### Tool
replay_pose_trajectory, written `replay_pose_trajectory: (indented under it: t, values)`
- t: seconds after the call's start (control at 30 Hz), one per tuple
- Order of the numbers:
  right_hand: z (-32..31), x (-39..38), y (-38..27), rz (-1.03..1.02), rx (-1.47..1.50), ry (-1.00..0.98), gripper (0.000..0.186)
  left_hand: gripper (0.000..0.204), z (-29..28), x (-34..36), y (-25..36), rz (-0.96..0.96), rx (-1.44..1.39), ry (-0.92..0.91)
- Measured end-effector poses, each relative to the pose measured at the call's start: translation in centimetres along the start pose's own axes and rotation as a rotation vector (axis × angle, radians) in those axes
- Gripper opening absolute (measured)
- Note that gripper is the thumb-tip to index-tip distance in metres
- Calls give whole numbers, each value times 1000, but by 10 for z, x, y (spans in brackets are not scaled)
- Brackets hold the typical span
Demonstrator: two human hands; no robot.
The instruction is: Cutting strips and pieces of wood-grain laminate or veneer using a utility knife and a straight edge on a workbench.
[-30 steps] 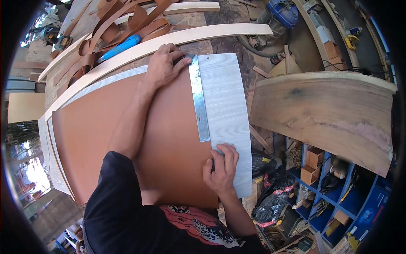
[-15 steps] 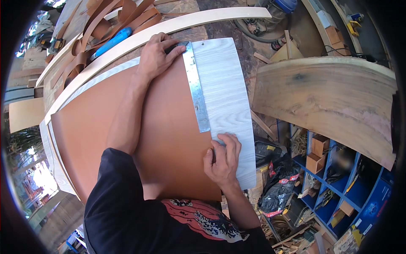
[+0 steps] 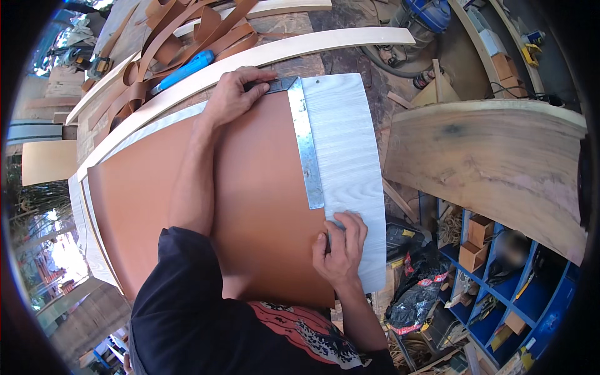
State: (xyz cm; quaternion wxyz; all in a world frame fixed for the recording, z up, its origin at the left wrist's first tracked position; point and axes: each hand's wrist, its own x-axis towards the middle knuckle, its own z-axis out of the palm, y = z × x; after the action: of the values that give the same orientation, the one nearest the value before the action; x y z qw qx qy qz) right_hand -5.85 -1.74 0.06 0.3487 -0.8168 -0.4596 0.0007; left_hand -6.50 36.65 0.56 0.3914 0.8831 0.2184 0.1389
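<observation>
A try square with a metal blade (image 3: 307, 150) and a dark stock (image 3: 279, 85) lies over the right end of a brown sheet (image 3: 269, 181). That sheet rests on a wood-grain, whitish-grey panel (image 3: 356, 150), bare along its right side. At the far edge, my left hand (image 3: 232, 97) grips the stock with fingers and thumb. My right hand (image 3: 342, 253) rests near the sheet's right edge, just below the blade's near end. Its fingers are curled toward the thumb, with something small and dark between them that I cannot make out.
A pale curved wood strip (image 3: 275, 53) runs along the panel's far side. Beyond it lie a blue cutter knife (image 3: 187, 70) and curled brown strips (image 3: 165, 37). To the right are a big wooden slab (image 3: 481, 162), a blue compartment shelf (image 3: 500, 275) and a black bag (image 3: 415, 290).
The whole view has shifted, so everything sits lower and further right. My left hand has slid leftward along the stock, uncovering more of it. The try square stays put on the sheet.
</observation>
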Motion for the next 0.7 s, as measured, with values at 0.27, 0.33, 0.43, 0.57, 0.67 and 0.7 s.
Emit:
replay_pose_trajectory:
  t: [0.27,0.33,0.43,0.57,0.67,0.7]
  values:
    - [-2,-1,2,2,-10,2,23,31,4,-4,1,109,115,31]
    - [-3,0,1,6,0,-14,22,32,2,-4,-2,127,103,18]
    - [-3,0,0,10,-5,-12,23,31,3,-6,-3,155,157,32]
    - [-2,0,2,18,-7,-7,23,31,7,-6,0,144,147,53]
    - [-2,0,3,27,-2,-8,23,31,11,-5,1,142,148,73]
    - [-2,0,3,26,0,-6,23,31,12,-5,1,145,154,86]
